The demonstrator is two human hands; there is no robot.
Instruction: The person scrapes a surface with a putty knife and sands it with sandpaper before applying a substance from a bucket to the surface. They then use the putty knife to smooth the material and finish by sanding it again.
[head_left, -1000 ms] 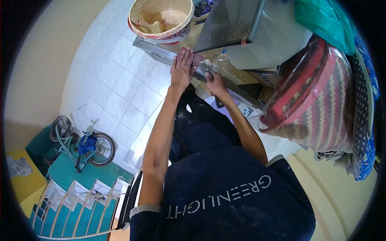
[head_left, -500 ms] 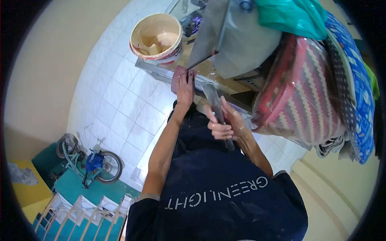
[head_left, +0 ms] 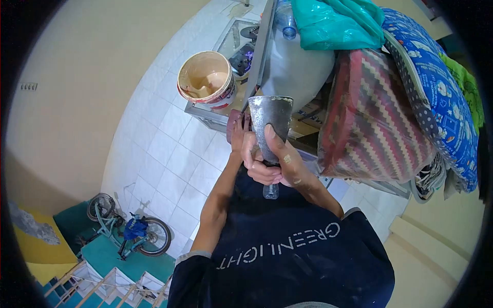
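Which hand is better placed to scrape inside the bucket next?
Right, probably: the right hand grips the putty knife, its blade pointing away from the body. The left hand is nearer the bucket but occupied with a maroon pad.

your scraper blade [head_left: 271, 114] looks like scuffed grey metal; the teal bag [head_left: 336, 25] is glossy, crinkled plastic, the floor tiles [head_left: 169, 120] smooth.

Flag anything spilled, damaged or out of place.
Dried-looking smears mark the scraper, right hand and bucket, probably work residue. The bucket sits near the cabinet edge, which looks a bit risky. No spill visible.
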